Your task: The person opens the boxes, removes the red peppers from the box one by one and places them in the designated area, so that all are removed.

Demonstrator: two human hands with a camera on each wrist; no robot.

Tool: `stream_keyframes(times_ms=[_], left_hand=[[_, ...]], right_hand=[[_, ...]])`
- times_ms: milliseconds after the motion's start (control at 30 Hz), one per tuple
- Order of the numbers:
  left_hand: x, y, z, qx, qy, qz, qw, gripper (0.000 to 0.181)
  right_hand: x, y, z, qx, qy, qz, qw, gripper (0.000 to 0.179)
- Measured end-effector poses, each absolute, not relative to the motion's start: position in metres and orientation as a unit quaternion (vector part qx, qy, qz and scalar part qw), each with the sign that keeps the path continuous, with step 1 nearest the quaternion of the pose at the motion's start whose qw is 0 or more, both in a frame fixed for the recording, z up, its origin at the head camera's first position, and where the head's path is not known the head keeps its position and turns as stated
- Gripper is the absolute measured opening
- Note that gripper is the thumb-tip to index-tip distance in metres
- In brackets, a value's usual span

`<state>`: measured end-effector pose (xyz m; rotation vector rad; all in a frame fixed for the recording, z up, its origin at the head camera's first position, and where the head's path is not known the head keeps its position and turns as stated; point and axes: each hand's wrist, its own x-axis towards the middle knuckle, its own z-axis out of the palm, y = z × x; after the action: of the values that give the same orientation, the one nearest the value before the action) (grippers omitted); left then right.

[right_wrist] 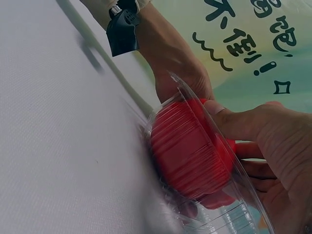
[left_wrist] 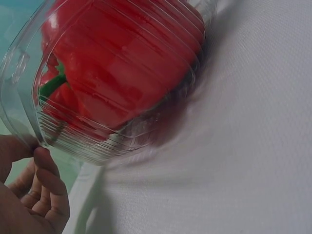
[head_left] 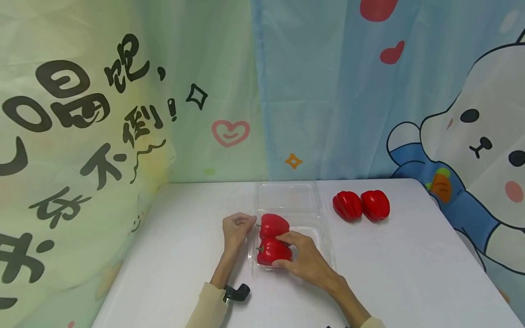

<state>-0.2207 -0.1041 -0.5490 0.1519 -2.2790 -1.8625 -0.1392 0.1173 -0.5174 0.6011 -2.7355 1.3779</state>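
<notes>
Two red bell peppers with green stems lie one behind the other in the left half of a clear plastic clamshell box (head_left: 316, 231). My right hand (head_left: 306, 257) grips the nearer bell pepper (head_left: 268, 252), thumb on its near side and fingers over its far side. Behind it sits the farther bell pepper (head_left: 274, 224), its stem pointing left. At the box's left edge, my left hand (left_wrist: 34, 190) pinches the clear rim between thumb and forefinger. Ribbed plastic shows in front of the peppers in both wrist views.
The box's clear lid (head_left: 287, 196) is folded back flat on the white table (head_left: 197, 205). To the right of it, two more red peppers, a left one (head_left: 347, 206) and a right one (head_left: 375, 205), lie side by side. A printed curtain (head_left: 303, 114) hangs behind the table.
</notes>
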Motion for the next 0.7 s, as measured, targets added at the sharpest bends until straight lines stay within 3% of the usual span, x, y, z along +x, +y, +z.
stream_keyframes(times_ms=[700], left_hand=[[-0.221,-0.1035,-0.5508,0.054,-0.769,-0.63,0.097,0.02]], right_hand=[[-0.1401,0.1175,-0.5203,0.211,-0.874,0.437,0.034,0.069]])
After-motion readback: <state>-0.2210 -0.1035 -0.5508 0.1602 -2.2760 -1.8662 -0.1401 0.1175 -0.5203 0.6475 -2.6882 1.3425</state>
